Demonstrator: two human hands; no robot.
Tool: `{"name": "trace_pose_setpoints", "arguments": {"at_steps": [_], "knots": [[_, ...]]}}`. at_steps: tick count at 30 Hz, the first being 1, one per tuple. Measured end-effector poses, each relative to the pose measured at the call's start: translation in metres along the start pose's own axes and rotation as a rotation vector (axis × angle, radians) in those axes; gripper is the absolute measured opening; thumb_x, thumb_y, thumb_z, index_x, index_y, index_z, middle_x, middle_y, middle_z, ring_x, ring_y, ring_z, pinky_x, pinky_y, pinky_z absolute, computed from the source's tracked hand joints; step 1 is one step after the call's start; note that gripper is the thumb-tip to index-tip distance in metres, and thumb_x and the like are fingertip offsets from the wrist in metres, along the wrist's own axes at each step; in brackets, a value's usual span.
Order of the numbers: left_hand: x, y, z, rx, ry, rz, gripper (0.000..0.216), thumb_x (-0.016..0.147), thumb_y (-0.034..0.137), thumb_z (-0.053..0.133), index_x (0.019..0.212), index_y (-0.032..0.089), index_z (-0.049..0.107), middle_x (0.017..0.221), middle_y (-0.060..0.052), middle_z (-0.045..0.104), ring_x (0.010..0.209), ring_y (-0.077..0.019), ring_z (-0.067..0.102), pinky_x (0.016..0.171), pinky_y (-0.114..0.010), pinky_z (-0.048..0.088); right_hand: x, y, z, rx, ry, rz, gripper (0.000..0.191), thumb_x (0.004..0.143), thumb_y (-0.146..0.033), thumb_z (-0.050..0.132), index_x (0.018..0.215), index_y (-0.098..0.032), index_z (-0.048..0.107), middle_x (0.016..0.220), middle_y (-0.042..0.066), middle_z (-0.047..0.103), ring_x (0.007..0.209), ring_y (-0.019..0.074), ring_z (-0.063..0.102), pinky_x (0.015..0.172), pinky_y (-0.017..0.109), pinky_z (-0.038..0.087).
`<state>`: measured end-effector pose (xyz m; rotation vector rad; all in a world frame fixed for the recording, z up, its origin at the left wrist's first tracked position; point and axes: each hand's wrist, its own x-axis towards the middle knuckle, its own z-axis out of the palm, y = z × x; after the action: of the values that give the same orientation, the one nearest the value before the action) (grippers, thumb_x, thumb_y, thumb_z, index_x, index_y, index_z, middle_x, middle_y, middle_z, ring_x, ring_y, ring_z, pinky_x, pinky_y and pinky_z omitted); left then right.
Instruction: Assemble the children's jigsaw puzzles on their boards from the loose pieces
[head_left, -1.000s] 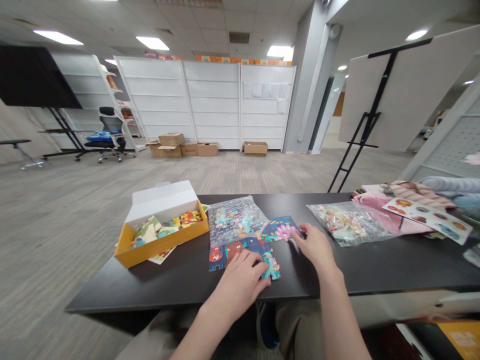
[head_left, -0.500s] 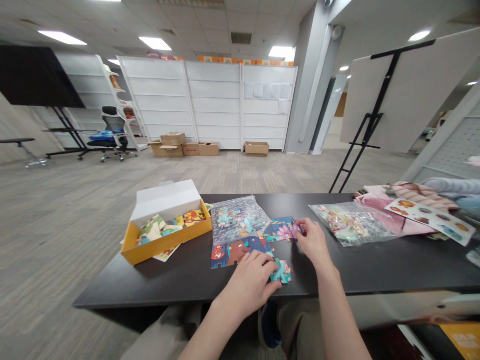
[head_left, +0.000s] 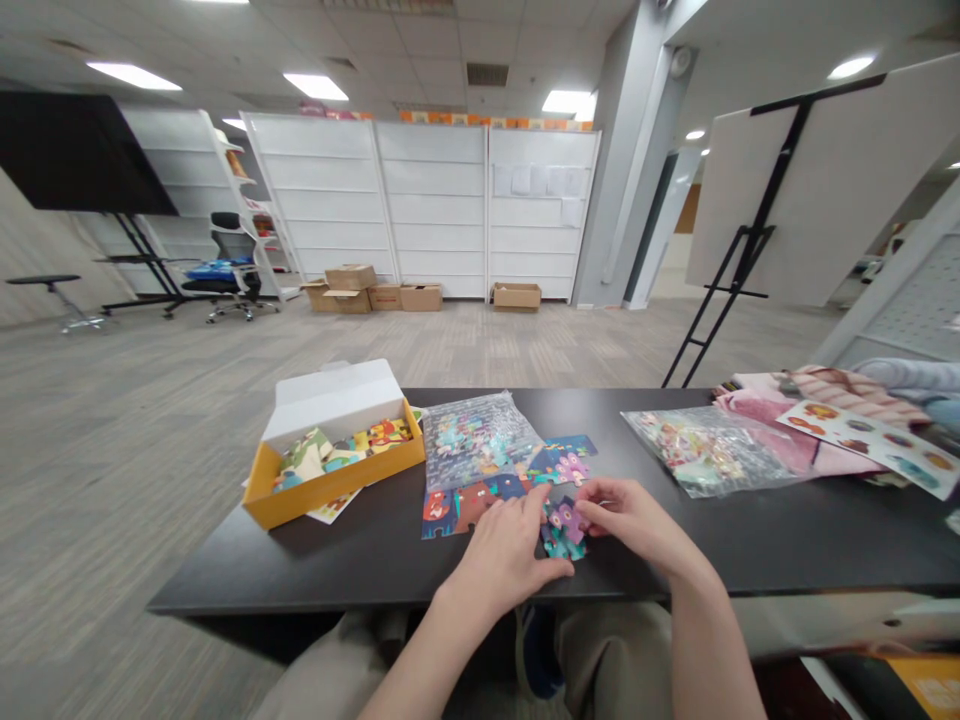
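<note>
My right hand pinches a purple puzzle piece between thumb and fingers, over a teal puzzle piece. Fingers apart, my left hand lies on the puzzle pieces just left of it, its thumb stretched toward the teal piece. Beyond the hands is a joined, colourful puzzle section with a brown animal on it, partly hidden by my left hand. Another blue and purple section sits to its upper right. A clear plastic bag of puzzle pieces overlaps the puzzle's far side.
On the left of the black table stands an open yellow box holding puzzle pieces. To the right are a second clear bag, a sticker sheet and pink cloths. A whiteboard stand rises behind the table.
My right hand has moved from the upper section toward me, bringing a purple piece over the teal piece. My left hand has shifted slightly, its thumb now spread further right.
</note>
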<state>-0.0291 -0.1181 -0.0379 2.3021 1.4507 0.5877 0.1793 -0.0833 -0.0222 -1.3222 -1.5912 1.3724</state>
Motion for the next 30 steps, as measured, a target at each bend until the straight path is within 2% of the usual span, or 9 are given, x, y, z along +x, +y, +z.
{"name": "trace_pose_setpoints", "arguments": {"at_steps": [5,10,15,18,21,23,26,30], "knots": [[-0.001,-0.002,0.003,0.061,0.026,0.040,0.067,0.073,0.053,0.083,0.127,0.024,0.057,0.117,-0.007,0.068,0.111,-0.0307,0.065,0.093,-0.042,0.051,0.005,0.007,0.004,-0.146,0.003,-0.024,0.022,0.071,-0.035,0.073,0.081,-0.019,0.063,0.064,0.001,0.068,0.058,0.0158,0.062,0.050,0.023,0.044],[-0.001,-0.003,0.003,0.095,0.038,0.052,0.061,0.073,0.054,0.083,0.121,0.024,0.060,0.112,-0.005,0.068,0.106,-0.0293,0.065,0.089,-0.040,0.052,0.008,0.008,0.014,-0.403,0.066,-0.093,0.010,0.075,-0.029,0.068,0.071,-0.020,0.066,0.063,0.002,0.072,0.058,0.0178,0.063,0.056,0.027,0.044],[-0.003,0.002,0.001,0.156,0.011,0.069,0.047,0.078,0.055,0.078,0.111,0.024,0.064,0.108,-0.005,0.066,0.103,-0.0275,0.064,0.085,-0.038,0.053,0.008,0.005,0.015,-0.568,0.068,-0.156,0.016,0.078,-0.033,0.068,0.066,-0.023,0.071,0.065,0.002,0.072,0.062,0.0188,0.061,0.058,0.028,0.041],[-0.004,0.004,0.000,0.189,0.023,0.094,0.043,0.083,0.054,0.074,0.112,0.024,0.064,0.108,-0.005,0.065,0.104,-0.0274,0.063,0.087,-0.040,0.053,0.015,0.009,0.007,-0.670,0.224,-0.177,0.022,0.083,-0.038,0.063,0.071,-0.022,0.073,0.077,0.004,0.073,0.068,0.0203,0.063,0.067,0.031,0.043],[-0.006,0.007,0.002,0.210,0.043,0.108,0.045,0.083,0.060,0.070,0.108,0.023,0.065,0.107,-0.007,0.065,0.103,-0.0280,0.061,0.088,-0.041,0.052,0.025,0.015,0.001,-0.765,0.450,-0.100,0.029,0.089,-0.041,0.056,0.087,-0.020,0.075,0.091,0.010,0.074,0.080,0.0241,0.066,0.076,0.034,0.045],[-0.006,0.011,0.004,0.226,0.061,0.090,0.049,0.082,0.065,0.068,0.106,0.023,0.066,0.104,-0.007,0.064,0.102,-0.0292,0.061,0.088,-0.044,0.052,0.030,0.018,0.003,-0.817,0.520,-0.015,0.034,0.090,-0.044,0.056,0.099,-0.018,0.076,0.101,0.013,0.072,0.089,0.0268,0.067,0.078,0.034,0.046],[-0.007,0.015,0.006,0.253,0.083,0.065,0.050,0.081,0.067,0.068,0.104,0.022,0.066,0.105,-0.007,0.064,0.103,-0.0305,0.060,0.088,-0.047,0.052,0.034,0.017,0.008,-0.870,0.515,0.066,0.038,0.090,-0.046,0.057,0.107,-0.017,0.074,0.107,0.015,0.070,0.096,0.0278,0.068,0.078,0.034,0.046],[-0.008,0.017,0.006,0.225,0.057,0.113,0.043,0.085,0.056,0.069,0.111,0.023,0.065,0.109,-0.007,0.065,0.105,-0.0287,0.059,0.090,-0.044,0.051,0.033,0.014,0.011,-0.868,0.486,0.099,0.031,0.087,-0.042,0.061,0.104,-0.020,0.076,0.104,0.011,0.071,0.097,0.0264,0.068,0.076,0.032,0.045]]}}
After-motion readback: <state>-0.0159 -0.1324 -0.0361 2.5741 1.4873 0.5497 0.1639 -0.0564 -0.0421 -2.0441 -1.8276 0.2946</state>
